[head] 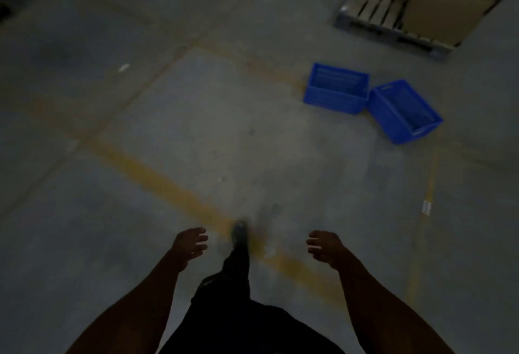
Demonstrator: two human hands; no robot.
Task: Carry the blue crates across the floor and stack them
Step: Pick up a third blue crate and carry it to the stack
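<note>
Two blue plastic crates sit side by side on the grey concrete floor at the right, upright and empty. The left crate (336,89) lies square to me; the right crate (403,110) is turned at an angle and touches its neighbour's corner. My left hand (190,244) and my right hand (324,244) hang in front of me near the bottom, fingers apart and holding nothing. Both hands are far from the crates. My dark trouser leg and shoe (239,234) step forward between them.
A wooden pallet (373,13) with a large cardboard box (446,2) stands at the top right, behind the crates. Worn yellow lines (168,182) cross the floor. A small white label (426,207) lies on the floor at the right.
</note>
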